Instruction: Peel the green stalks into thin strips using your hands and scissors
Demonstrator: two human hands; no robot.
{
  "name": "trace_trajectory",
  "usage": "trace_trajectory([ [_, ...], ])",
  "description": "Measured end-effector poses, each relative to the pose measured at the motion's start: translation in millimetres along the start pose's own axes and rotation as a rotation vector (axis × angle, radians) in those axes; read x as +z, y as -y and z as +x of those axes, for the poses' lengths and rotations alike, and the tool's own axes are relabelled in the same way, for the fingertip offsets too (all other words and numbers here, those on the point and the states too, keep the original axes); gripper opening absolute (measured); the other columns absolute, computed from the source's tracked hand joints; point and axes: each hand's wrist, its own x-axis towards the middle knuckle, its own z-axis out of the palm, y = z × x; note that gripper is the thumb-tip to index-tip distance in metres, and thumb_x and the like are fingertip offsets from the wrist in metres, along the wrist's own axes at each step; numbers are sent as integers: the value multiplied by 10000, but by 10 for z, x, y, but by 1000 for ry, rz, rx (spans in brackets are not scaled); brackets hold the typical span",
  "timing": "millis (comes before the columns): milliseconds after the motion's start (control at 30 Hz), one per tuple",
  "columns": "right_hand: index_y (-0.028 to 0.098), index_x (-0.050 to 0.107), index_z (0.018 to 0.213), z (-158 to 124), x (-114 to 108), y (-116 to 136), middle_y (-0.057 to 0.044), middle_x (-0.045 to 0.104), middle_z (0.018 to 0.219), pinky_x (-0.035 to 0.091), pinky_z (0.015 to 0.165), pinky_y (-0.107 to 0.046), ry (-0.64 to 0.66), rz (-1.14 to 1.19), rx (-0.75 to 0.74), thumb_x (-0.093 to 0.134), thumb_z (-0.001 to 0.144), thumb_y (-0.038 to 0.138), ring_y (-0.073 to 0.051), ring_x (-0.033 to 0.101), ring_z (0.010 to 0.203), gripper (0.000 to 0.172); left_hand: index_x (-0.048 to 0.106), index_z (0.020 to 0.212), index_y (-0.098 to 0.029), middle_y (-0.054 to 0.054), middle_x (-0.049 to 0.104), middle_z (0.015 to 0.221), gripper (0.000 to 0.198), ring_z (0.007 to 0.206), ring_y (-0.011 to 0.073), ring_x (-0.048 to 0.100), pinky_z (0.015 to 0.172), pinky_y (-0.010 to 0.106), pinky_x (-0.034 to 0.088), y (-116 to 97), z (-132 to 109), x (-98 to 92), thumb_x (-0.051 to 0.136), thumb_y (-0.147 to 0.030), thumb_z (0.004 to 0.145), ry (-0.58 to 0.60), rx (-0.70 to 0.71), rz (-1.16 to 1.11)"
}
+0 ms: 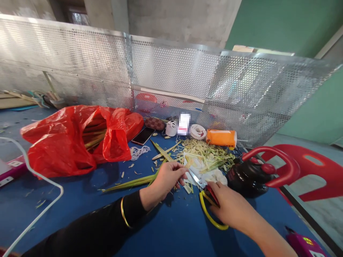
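My right hand (230, 205) is closed around the handles of a pair of scissors (197, 180), which have a yellow and red grip. The metal blades point up and left toward my left hand (166, 177). The fingers of that hand are pinched together near the blade tips; anything between them is too small to make out. Long green stalks (131, 184) lie beside and behind my left wrist. Just beyond the scissors, a heap of cut plant shreds (206, 151) is spread over and around white paper (191, 161).
A red plastic bag (64, 139) holding stalks stands left. A phone (143, 136), white string (139, 152), a tape roll (198, 132) and an orange pack (221, 137) line the back by a perforated metal screen (171, 64). A black kettle (248, 180) stands right, near a red chair (311, 171).
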Motion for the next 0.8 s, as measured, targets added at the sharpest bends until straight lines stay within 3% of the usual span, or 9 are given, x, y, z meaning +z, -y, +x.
trace_trajectory([
  [100, 107, 458, 1303, -78, 160, 23, -172, 613, 1068, 428, 698, -333, -6, -85, 16, 487, 651, 64, -308, 631, 923, 654, 595, 750, -135, -26, 573, 599, 170, 397, 49, 474, 340, 155, 320, 1, -1, 0, 606, -304, 761, -16, 3, 25],
  [267, 142, 456, 1314, -30, 143, 12, -164, 648, 1076, 436, 725, -345, -24, -3, 156, 492, 660, 68, -314, 647, 920, 659, 609, 745, -135, -18, 588, 628, 212, 379, 40, 467, 319, 152, 262, -4, 7, -20, 595, -345, 769, -23, 43, 55],
  [367, 212, 506, 1287, -48, 83, -55, -100, 688, 968, 448, 724, -339, -57, 276, 186, 524, 682, 138, -289, 655, 882, 610, 613, 723, -132, -9, 603, 644, 226, 366, 31, 457, 321, 152, 250, -8, 21, -45, 586, -350, 776, -50, 63, 71],
  [500, 210, 512, 1250, -78, 85, -100, -29, 617, 817, 460, 581, -289, -48, 1033, 102, 570, 690, 246, -201, 627, 681, 564, 608, 718, -132, -9, 600, 636, 232, 371, 34, 469, 322, 151, 247, -15, 24, -58, 601, -357, 770, -72, 49, 63],
  [567, 202, 516, 1218, -75, 110, -92, -2, 560, 757, 442, 534, -268, -32, 1244, 93, 643, 671, 275, -167, 578, 618, 566, 604, 729, -132, -9, 596, 638, 230, 393, 44, 497, 328, 148, 269, -18, 25, -58, 605, -359, 769, -69, 36, 48],
  [800, 246, 546, 1162, -117, 125, -12, 44, 470, 754, 431, 589, -221, -6, 1265, 69, 780, 580, 273, -114, 433, 633, 628, 613, 754, -128, -16, 590, 626, 186, 411, 47, 522, 352, 147, 331, -26, 34, -58, 590, -311, 777, -82, 22, 24],
])
